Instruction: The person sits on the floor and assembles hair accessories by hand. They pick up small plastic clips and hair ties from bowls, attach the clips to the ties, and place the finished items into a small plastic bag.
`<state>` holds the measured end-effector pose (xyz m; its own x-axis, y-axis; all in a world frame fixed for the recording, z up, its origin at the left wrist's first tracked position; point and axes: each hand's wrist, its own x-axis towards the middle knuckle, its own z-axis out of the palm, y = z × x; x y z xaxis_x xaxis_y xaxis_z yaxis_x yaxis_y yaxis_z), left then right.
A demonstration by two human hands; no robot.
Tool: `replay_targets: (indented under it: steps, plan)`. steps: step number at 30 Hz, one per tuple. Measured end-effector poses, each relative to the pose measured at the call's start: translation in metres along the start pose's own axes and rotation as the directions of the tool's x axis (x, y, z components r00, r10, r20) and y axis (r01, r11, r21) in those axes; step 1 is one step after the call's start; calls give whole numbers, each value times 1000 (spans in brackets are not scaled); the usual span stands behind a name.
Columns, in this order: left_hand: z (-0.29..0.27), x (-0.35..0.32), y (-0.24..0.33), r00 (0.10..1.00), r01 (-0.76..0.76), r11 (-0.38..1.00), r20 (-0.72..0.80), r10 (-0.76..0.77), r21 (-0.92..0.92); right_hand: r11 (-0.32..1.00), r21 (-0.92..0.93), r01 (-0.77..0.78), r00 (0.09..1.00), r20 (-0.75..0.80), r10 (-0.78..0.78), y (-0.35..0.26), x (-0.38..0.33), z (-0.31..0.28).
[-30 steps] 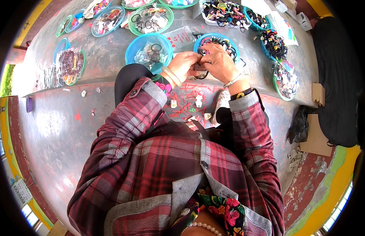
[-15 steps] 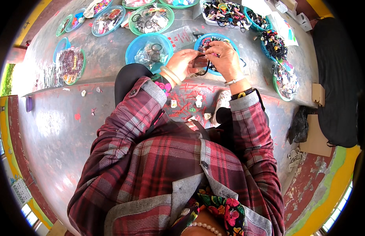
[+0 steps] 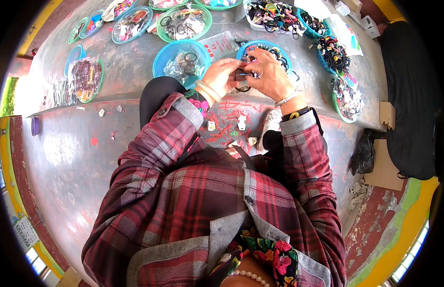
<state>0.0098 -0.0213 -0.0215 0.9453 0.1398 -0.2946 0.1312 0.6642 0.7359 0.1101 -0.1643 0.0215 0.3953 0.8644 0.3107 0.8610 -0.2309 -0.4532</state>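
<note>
My left hand (image 3: 221,76) and my right hand (image 3: 271,80) meet above the step edge, in front of the blue basin (image 3: 290,60) of small colourful hair ties. Between them is a dark hair tie (image 3: 240,74), pinched by the fingers of both hands. My right fingers cover much of it, so its full shape is hidden. Left of my left hand sits another blue basin (image 3: 157,69), holding clear plastic bags (image 3: 183,67) with black rings in them.
A green basin (image 3: 160,29) of bagged black ties stands farther back. To the right are a white tray (image 3: 260,26) and several basins heaped with black hair ties (image 3: 334,55). Red scraps (image 3: 224,129) litter the floor below, beside my shoe (image 3: 270,125).
My right hand has turned and closed in toward my left. The black loop that hung between the hands is now mostly gathered in behind the fingers.
</note>
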Motion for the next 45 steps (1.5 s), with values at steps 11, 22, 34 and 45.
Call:
replay_targets:
  steps: [11,22,34,45]
  plan:
    - [5,-1,0,1000,-7,999,-3,7,-33,999,-5,-38,990,139,38,5,-3,7]
    - [9,-6,5,997,18,999,-75,-22,-49,986,90,-137,990,38,134,7,-2,14]
    - [7,-4,2,998,8,994,-62,-15,-106,989,94,-114,984,150,99,0,0,7]
    - [15,-9,12,994,101,994,-41,-99,42,951,252,-176,984,59,167,4,1,3]
